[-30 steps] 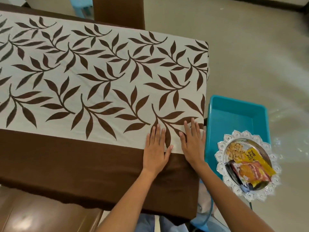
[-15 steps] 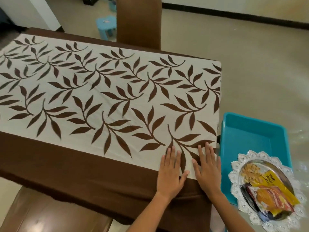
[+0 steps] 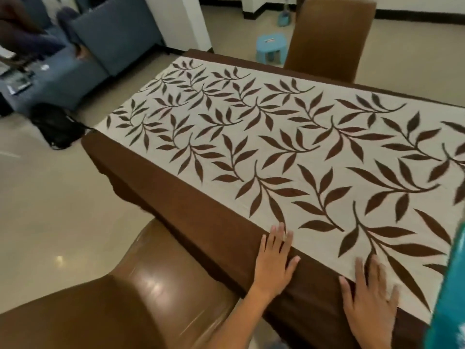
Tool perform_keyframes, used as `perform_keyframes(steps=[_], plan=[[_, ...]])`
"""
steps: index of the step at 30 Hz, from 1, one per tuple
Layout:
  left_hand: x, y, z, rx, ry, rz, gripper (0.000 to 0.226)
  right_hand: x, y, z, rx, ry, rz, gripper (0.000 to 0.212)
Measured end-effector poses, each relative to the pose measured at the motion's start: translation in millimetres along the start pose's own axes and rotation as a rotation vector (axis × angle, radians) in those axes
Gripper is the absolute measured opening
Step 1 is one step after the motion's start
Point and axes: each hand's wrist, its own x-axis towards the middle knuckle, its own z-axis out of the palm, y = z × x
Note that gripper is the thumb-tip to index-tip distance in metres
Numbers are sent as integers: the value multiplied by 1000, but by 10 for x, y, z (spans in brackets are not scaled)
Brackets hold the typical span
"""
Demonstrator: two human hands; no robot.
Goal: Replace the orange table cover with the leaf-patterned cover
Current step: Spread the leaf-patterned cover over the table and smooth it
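Head view, close, looking down leftward

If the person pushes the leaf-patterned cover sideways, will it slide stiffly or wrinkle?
Probably wrinkle: the leaf-patterned cover drapes limply over the table edge, so it looks floppy. It likely feels light, lying thin and flat under the left hand and right hand.

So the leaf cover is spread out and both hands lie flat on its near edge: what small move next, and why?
Probably slide the left hand leftward along the brown border, smoothing toward the near left corner. Both it and the right hand press flat with straight fingers on the leaf-patterned cover, and that stretch of border lies beyond them.
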Motion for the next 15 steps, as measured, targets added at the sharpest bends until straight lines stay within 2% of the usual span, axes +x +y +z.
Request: perform_keyframes(steps=[3,9,15], plan=[[-106,-48,-19,-23,-10,47,65,-49,33,16,-4,36,-46,66],[-386,-25,27,-37,-13,32,67,-295,135,149,-6,96,-54,64],[-537,-49,95,11,37,28,65,-482,88,72,-17,16,22,67]])
